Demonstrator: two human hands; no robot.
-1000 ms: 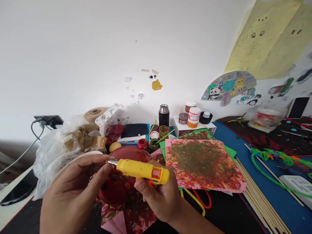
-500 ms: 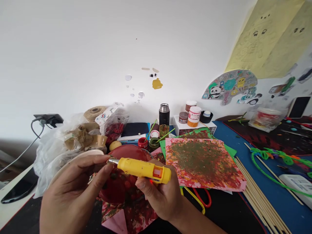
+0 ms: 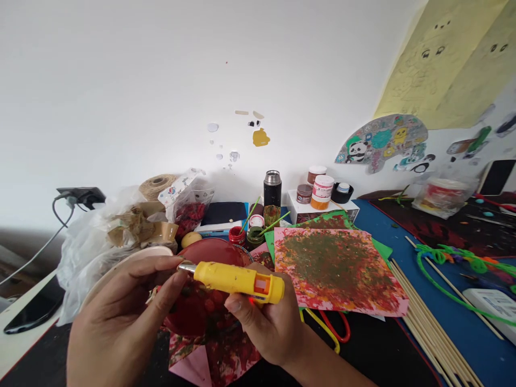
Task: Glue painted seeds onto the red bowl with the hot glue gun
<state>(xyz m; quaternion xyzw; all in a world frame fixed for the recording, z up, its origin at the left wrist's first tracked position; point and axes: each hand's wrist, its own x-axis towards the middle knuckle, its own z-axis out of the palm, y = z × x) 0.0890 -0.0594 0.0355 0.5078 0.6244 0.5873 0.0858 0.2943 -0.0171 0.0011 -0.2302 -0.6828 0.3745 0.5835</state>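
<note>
From where I stand, the left hand [image 3: 115, 322] is nearest, its thumb and forefinger pinched narrow on a small brownish piece [image 3: 182, 262], so covered that I can't make out what it is. The right hand [image 3: 274, 328] is wrapped round a yellow glue gun [image 3: 228, 277], whose metal nozzle points in at the left fingertips; most of the right fingers are hidden behind its body. Below the fingers is a dark red round thing [image 3: 209, 251], much of it blocked by hands and gun, above a paint-smeared sheet [image 3: 237, 357] cut off by the bottom edge. Right of the right fingers, yellow and red handles [image 3: 328, 330] poke out from under a pink painted sheet [image 3: 338, 274]. A pale rim [image 3: 155, 251] shows just behind the left fingers. Farther beyond the fingers, two open paint jars [image 3: 255, 236] and a black flask [image 3: 272, 189] stand on the counter [image 3: 368, 223], near the wall.
</note>
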